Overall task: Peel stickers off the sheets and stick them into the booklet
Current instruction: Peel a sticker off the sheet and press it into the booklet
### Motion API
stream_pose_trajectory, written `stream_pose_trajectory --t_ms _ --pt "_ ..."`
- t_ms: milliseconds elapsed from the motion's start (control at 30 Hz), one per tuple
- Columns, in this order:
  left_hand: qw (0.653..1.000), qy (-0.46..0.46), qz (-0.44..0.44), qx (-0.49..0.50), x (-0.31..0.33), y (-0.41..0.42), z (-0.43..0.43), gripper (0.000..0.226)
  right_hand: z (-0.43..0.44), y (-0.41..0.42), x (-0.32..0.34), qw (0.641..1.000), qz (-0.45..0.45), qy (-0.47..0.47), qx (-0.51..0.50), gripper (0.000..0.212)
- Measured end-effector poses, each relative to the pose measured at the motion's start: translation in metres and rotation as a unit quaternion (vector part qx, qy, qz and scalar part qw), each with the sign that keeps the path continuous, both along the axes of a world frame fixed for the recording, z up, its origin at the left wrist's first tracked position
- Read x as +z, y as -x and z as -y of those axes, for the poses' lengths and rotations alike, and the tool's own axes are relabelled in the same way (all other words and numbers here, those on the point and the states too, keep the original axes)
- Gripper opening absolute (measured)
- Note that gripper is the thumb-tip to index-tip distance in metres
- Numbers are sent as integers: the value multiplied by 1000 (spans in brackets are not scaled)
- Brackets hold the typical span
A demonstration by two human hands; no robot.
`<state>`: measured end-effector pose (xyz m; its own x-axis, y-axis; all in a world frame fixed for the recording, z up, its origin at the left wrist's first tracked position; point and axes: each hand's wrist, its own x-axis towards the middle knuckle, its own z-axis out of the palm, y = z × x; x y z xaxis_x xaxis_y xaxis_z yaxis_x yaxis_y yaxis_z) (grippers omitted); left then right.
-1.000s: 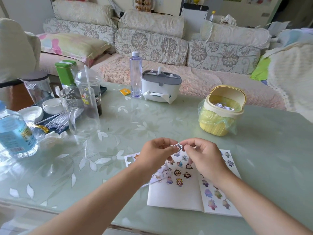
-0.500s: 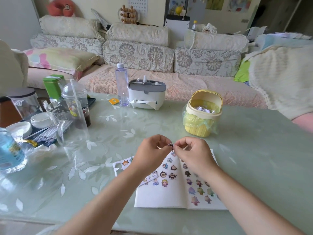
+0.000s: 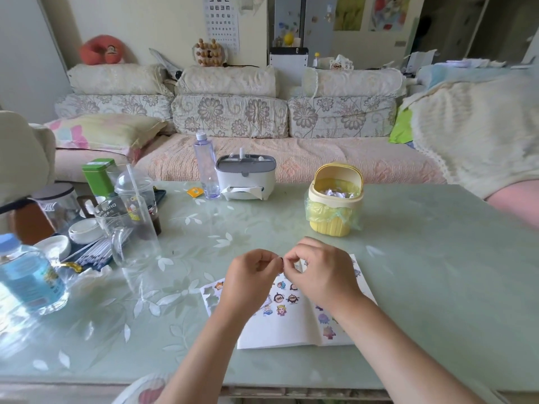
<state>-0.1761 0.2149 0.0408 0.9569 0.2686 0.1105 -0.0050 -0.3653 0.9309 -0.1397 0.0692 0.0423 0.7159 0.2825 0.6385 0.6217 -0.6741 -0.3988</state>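
An open white booklet [image 3: 291, 325] lies on the green glass table near the front edge, with several cartoon stickers on both pages. A sticker sheet [image 3: 211, 293] pokes out from under its left side. My left hand [image 3: 250, 279] and my right hand [image 3: 320, 271] meet above the booklet's top edge, fingertips pinched together on one small dark sticker [image 3: 281, 260]. The hands hide most of that sticker and part of the pages.
A yellow mini bin [image 3: 335, 199] with a bag stands behind the booklet. A tissue box [image 3: 246, 177] and slim bottle [image 3: 206, 167] sit at the back. Cups, a glass jug [image 3: 128, 228], a green tin and a large water bottle [image 3: 29, 275] crowd the left.
My head has tilted up, so the table and hands sit lower in view. Both hands keep pinching the small sticker, drawn a little closer together.
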Motion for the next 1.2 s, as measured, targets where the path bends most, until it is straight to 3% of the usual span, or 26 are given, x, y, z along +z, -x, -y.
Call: stream_pose_trajectory --t_ms 100,167,500,533,600,700,767,1000,1200 --pt "999 -37 10 -5 0 10 -4 14 -1 8 4 980 -170 -101 32 12" --pt "999 -35 7 -24 0 15 -6 14 2 11 3 973 -205 -103 32 12" --pt "998 53 -17 -5 -7 20 -2 16 -2 12 -10 998 46 49 -10 13" --pt "998 63 -18 -5 -8 18 -3 16 -3 12 -10 999 31 38 -2 13" --pt "997 69 -15 -13 -10 15 -7 14 -4 13 -8 995 -83 -42 22 13" --pt "997 60 -6 -48 -11 12 -15 12 -1 11 -3 942 -282 -169 60 12" --pt "996 47 -5 -70 -12 9 -17 13 3 9 0 915 -346 -192 81 7" --pt "994 69 -12 -79 -14 -1 -18 13 4 0 3 947 -300 -101 55 14" --pt "994 57 -32 -88 -16 -8 -17 13 1 1 -10 941 -308 -128 47 17"
